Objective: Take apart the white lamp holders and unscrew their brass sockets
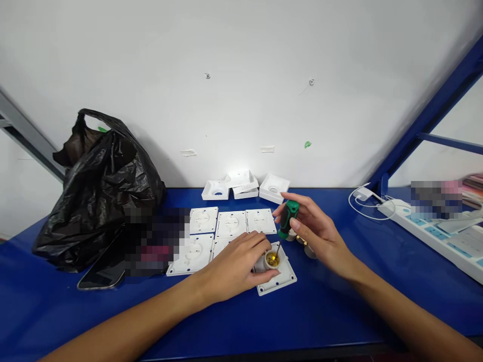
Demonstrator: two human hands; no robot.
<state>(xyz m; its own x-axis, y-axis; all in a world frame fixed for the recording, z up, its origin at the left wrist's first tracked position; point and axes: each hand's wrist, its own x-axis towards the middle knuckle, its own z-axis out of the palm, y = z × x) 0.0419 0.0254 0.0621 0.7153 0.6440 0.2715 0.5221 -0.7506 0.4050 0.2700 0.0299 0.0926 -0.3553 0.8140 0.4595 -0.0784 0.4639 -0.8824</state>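
My left hand is closed around a white lamp socket with a brass inside, which sits on a white square plate on the blue table. My right hand grips a green-handled screwdriver, its thin shaft pointing down into the socket's brass centre. Small brass and metal parts lie on the table under my right hand.
Several white square plates lie in rows left of the socket, with white box-like bases at the wall. A black plastic bag and a dark phone are at left. A white power strip with cables lies at right.
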